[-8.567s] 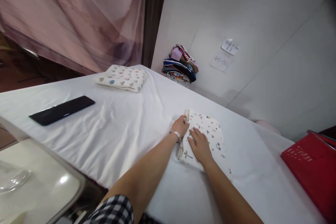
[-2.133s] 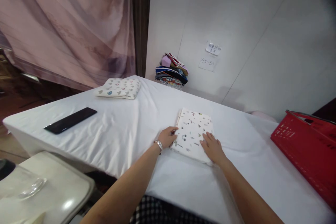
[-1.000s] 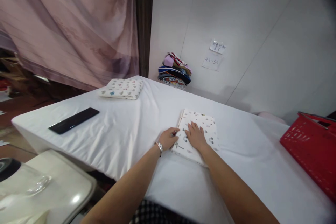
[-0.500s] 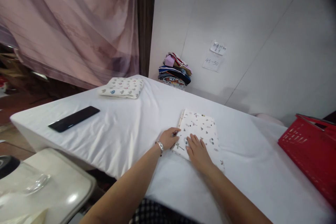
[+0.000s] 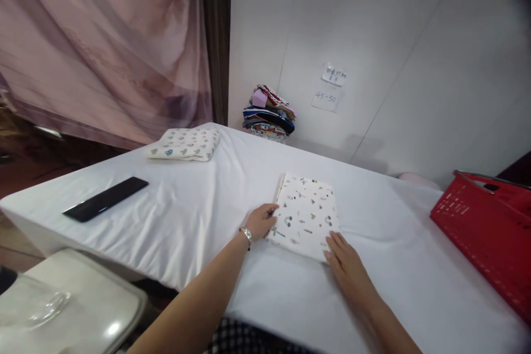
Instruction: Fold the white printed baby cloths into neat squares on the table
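Note:
A folded white cloth (image 5: 309,213) with small printed rainbows, leaves and twigs lies flat on the white-covered table (image 5: 244,171). My left hand (image 5: 260,222), with a silver bracelet at its wrist, is closed against the cloth's left edge. Between its thumb and forefinger shows a small dark thing, too little of it to name. My right hand (image 5: 348,265) is open, its fingertips on the near right corner of the cloth.
Another folded printed cloth (image 5: 185,144) and a black phone-like slab (image 5: 107,199) lie to the left. A red plastic basket (image 5: 481,238) stands at right. Folded fabrics (image 5: 269,113) are stacked behind the table by the wall. A pale machine or stand (image 5: 95,293) is at lower left.
My right hand has slid from the middle of the cloth to its near right corner, uncovering the print. My left hand has stayed at the left edge. The view has shifted slightly right.

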`<state>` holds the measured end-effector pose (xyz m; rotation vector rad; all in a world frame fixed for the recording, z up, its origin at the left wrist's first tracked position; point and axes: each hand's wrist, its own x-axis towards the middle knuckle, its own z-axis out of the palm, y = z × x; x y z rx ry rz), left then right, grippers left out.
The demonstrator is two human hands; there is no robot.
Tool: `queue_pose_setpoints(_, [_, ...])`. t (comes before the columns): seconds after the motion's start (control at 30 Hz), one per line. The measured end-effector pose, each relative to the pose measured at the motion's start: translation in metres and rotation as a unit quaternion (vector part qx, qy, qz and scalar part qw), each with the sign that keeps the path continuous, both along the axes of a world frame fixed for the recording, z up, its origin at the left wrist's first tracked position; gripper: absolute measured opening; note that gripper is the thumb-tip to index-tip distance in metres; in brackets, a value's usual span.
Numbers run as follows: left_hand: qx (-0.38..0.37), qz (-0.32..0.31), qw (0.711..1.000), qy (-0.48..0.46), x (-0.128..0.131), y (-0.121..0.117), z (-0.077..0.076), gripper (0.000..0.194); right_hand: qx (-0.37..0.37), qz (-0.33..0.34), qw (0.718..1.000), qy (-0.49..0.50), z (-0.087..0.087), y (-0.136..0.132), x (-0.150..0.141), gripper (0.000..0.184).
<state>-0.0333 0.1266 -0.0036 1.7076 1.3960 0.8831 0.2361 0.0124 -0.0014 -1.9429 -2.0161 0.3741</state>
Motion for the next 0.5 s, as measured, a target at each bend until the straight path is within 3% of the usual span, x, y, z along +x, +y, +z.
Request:
queue_pose_setpoints(0.17, [-0.042,0.012,0.997,0.068,0.008,0.006,0.011,0.039,0.034,-0.089,0.982,0.164,0.001,0.004,0.018,0.056])
queue_pose_setpoints(0.3, [-0.026,0.042,0.988,0.145,0.024,0.024,0.028,0.034,-0.015,-0.165,0.953,0.255,0.007,0.032,0.029,0.063])
queue_pose_setpoints(0.5, [-0.024,0.081,0.980,0.183,0.046,0.059,0.036,0.036,0.016,-0.191,0.952,0.238,0.002,0.077,0.024,0.067])
